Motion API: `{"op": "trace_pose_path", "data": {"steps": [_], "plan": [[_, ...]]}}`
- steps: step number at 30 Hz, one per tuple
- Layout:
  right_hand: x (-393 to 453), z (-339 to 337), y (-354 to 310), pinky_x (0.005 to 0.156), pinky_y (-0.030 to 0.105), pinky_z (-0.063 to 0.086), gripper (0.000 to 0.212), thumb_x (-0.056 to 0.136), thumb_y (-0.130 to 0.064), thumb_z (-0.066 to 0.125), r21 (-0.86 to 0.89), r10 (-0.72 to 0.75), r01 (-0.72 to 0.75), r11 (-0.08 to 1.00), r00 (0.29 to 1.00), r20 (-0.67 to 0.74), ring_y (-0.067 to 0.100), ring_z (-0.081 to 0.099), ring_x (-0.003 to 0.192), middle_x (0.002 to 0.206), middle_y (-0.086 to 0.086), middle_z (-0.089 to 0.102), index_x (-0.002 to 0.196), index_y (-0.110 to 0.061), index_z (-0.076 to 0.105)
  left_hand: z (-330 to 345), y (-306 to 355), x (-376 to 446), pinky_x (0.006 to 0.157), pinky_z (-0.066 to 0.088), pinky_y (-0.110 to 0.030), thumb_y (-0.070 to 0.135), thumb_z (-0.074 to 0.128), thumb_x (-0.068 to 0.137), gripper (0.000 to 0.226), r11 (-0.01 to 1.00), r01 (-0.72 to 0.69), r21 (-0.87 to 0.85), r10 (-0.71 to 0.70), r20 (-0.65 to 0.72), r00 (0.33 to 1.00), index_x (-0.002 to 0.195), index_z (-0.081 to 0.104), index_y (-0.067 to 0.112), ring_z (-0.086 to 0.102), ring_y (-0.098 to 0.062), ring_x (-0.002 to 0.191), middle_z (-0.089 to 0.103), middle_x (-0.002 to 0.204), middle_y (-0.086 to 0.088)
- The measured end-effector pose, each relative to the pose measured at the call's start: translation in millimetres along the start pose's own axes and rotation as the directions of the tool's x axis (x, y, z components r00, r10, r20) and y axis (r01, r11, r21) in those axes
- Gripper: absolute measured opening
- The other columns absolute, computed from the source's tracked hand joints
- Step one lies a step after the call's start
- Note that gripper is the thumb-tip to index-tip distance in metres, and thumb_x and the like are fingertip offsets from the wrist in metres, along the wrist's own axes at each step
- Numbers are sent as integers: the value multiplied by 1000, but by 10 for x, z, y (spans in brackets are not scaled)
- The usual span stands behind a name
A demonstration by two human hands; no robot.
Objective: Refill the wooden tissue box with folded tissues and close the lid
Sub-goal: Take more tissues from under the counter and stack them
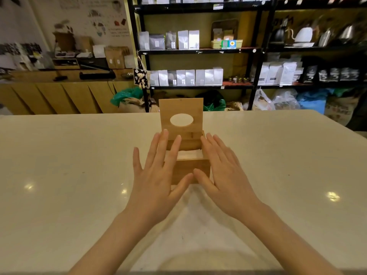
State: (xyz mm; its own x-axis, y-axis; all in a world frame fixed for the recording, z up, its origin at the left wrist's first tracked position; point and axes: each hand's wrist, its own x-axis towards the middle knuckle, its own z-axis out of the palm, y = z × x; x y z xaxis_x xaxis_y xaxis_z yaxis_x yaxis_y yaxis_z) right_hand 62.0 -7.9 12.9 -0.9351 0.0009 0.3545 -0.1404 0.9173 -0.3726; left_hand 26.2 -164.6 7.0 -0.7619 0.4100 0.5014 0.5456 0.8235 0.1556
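Pale stone table [79, 155] fills most of the view; black shelving [256, 50] with bagged goods stands behind it. Wooden tissue box [190, 171] sits mid-table, right in front of me. Its lid [181, 108] is up, standing nearly vertical at the back, oval slot facing me. White folded tissues [190, 153] lie inside, below the rim. My left hand [158, 179] is flat, fingers straight and spread, over the box's left side, holding nothing. My right hand [224, 175] is the same, flat and spread over the right side, empty. Thumbs nearly meet in front of the box's front wall. Can't tell whether my palms touch the box.
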Motion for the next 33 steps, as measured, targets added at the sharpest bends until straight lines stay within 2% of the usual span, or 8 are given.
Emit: {"op": "trace_pose_path", "data": {"steps": [6,9,17,21,25,28,30,33], "plan": [[-640,178,-1,118,35,0,63,92,-43,32,-158,-69,25,987,957,-283,10,-1,145,156,-2,9,147,-20,10,-51,151,-587,113,-6,-42,54,20,88,72,999,-7,43,12,-103,995,147,-2,18,-7,-16,143,-2,157,-3],[-1019,269,-83,117,42,3,60,95,-43,23,-257,-73,-13,966,943,-324,16,2,145,156,2,9,147,-17,9,-65,215,-969,114,-7,-41,53,18,89,73,999,12,52,-8,-83,996,146,-5,13,-8,-19,143,-12,157,-4],[-2209,810,-229,119,41,3,71,91,-32,43,-244,-53,-35,969,938,-342,16,1,145,158,-2,-9,147,-13,5,109,297,-2195,115,-13,-38,45,15,93,68,997,62,36,-63,33,997,144,-11,9,-18,-19,143,-25,153,-5],[-2713,1037,-186,118,37,5,72,88,-28,43,-190,83,-118,975,980,-182,15,5,145,157,2,6,147,-14,4,337,275,-2637,115,-11,-37,46,8,93,64,995,97,0,-95,187,978,144,-12,13,-15,-16,143,-24,154,-2],[-2951,1263,-57,113,34,28,66,85,-28,44,-71,231,-229,971,973,16,21,43,131,142,12,45,144,-12,18,660,282,-2816,116,1,-36,53,3,91,64,974,199,-105,-146,377,915,135,-32,23,-17,-15,142,-29,149,5],[-2972,1208,-57,109,35,35,71,90,-22,51,51,298,-313,948,935,192,16,44,130,144,4,43,145,-23,6,751,287,-2860,118,-2,-34,48,19,93,68,948,271,-167,-131,570,811,131,-32,26,-16,-14,142,-31,146,5],[-3025,1513,227,109,32,32,71,92,-23,50,125,385,-472,873,822,419,14,39,132,146,-2,38,146,-27,4,1164,292,-2878,117,1,-36,46,25,94,70,922,346,-176,-109,737,667,139,-24,23,-10,-15,144,-22,153,2],[-2879,1527,289,95,28,43,68,90,-15,53,318,449,-692,648,684,574,16,54,115,123,3,56,145,-25,13,1243,267,-2737,116,8,-42,45,32,94,73,829,505,-240,-73,849,523,142,-18,23,-2,-23,144,-20,155,-1]]}}
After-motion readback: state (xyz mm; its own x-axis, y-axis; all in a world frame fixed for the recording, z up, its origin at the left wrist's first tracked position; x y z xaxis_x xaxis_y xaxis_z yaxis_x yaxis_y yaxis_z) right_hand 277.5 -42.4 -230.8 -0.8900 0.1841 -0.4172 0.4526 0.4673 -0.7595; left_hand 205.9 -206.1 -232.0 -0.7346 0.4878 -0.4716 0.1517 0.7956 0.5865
